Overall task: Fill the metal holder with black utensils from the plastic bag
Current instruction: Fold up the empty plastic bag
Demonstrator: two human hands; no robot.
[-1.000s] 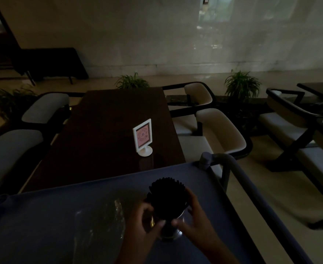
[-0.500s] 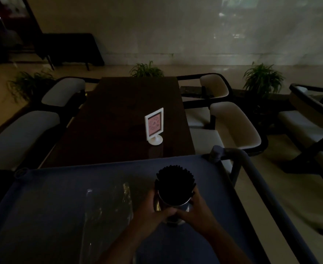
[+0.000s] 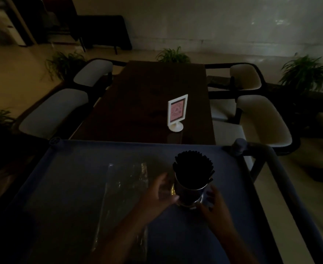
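Note:
The metal holder (image 3: 190, 195) stands upright on the blue cart top (image 3: 77, 172), packed with black utensils (image 3: 193, 166) that stick out of its rim. My left hand (image 3: 159, 195) wraps the holder's left side near its base. My right hand (image 3: 215, 204) touches its lower right side, fingers curled against it. A clear plastic bag (image 3: 124, 191) lies flat on the cart just left of the holder, under my left forearm; the dim light hides what it holds.
A dark wooden table (image 3: 147, 103) stands beyond the cart with a white sign stand (image 3: 177, 113) near its front right. Padded chairs (image 3: 261, 119) flank the table on both sides. The cart handle (image 3: 282, 180) runs along the right. Potted plants (image 3: 305, 73) line the floor.
The view has swung right and tilted down, so the cart and holder sit lower and further right. Both hands stay on the holder, and the left hand has spread a little wider.

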